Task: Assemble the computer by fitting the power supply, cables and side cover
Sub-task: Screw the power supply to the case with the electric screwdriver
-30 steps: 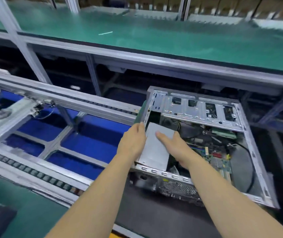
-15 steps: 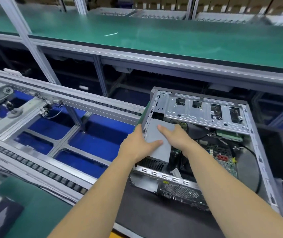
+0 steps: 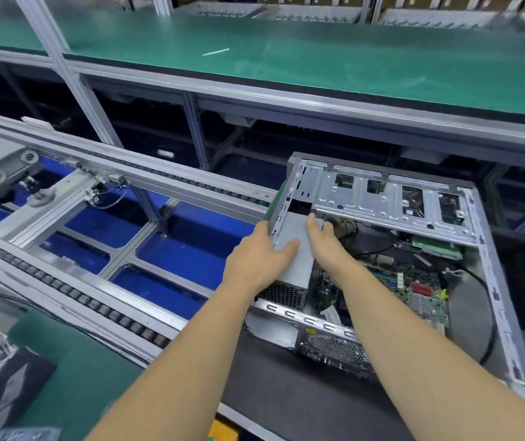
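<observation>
1. Two hands are on one power supply point(image 3: 299, 246), a grey metal box lying in the near-left corner of one open computer case point(image 3: 496, 281)
2. The left hand point(image 3: 256, 261) forms one grip: its thumb lies across the flat top of the box and its fingers reach round the outer left wall of the case, so box and wall sit pinched together; the fingertips are hidden behind the wall
3. The right hand point(image 3: 324, 240) lies flat on the top of the box just right of that grip, fingers straight and pointing away from the person, holding nothing
4. The long axis of the power supply runs from the person toward the far side of the case; its meshed vent face points back at the person, below the left wrist, and its far end sits beyond the grip, under the fingertips of the right hand
5. One drive bracket point(image 3: 391, 198) with four cut-out openings spans the case on the far side of both hands
6. One green motherboard point(image 3: 413, 288) lies right of the right forearm, with one black cable point(image 3: 485, 313) curving near the right wall
7. The case rests on its side on one dark mat point(image 3: 286, 396)
8. Left of the grip runs one roller conveyor point(image 3: 95, 307) over blue panels; beyond the case stands one green table point(image 3: 318, 58)
</observation>
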A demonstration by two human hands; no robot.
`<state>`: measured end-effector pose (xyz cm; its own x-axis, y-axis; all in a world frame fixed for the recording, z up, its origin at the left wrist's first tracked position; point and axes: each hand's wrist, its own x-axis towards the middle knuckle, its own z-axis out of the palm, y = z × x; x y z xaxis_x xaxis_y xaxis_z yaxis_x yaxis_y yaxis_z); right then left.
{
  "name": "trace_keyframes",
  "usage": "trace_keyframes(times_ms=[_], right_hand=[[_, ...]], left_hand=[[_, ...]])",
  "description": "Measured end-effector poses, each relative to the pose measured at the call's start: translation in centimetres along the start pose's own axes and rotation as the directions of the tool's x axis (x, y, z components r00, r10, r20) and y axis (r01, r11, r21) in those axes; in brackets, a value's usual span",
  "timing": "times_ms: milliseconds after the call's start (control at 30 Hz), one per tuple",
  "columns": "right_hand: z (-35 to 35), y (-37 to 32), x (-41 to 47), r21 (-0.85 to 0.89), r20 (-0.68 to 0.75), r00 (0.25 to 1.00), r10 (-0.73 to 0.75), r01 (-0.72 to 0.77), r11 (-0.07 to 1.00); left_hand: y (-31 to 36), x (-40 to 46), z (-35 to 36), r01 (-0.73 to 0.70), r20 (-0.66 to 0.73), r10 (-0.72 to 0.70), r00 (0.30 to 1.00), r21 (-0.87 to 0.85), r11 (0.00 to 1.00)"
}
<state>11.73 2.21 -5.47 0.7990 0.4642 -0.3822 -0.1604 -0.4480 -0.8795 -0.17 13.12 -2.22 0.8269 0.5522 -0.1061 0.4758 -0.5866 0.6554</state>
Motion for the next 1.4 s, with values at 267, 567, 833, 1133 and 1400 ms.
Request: trace_keyframes(times_ms=[267, 567, 833, 1133, 1400], right_hand=[[-1.4, 0.7, 0.4, -0.225, -0.035, 0.990, -0.138, 0.127, 0.966], [-1.1, -0.1, 0.9, 0.021, 0.001, 1.000, 0.003, -0.003, 1.000], [-1.2, 0.1, 1.0, 0.151, -0.041, 0.996, 0.080, -0.073, 0.986], [-1.3, 1.0, 0.7, 0.186, 0.040, 0.995, 0.095, -0.101, 0.977], [-1.0, 1.5, 0.6, 0.165, 0.102, 0.994, 0.031, -0.047, 0.985]], left_hand=[[0.5, -0.1, -0.3, 0.028, 0.032, -0.026, 0.999, -0.056, 0.998], [0.7, -0.4, -0.5, 0.019, 0.017, -0.018, 1.000, -0.060, 0.998], [1.2, -0.6, -1.0, 0.042, -0.031, -0.045, 0.998, -0.105, 0.994], [-5.8, -11.4, 3.1, -0.111, -0.548, -0.428, 0.719, -0.698, 0.708], [-5.2, -13.1, 11.1, 0.250, 0.101, -0.235, 0.967, -0.574, 0.780]])
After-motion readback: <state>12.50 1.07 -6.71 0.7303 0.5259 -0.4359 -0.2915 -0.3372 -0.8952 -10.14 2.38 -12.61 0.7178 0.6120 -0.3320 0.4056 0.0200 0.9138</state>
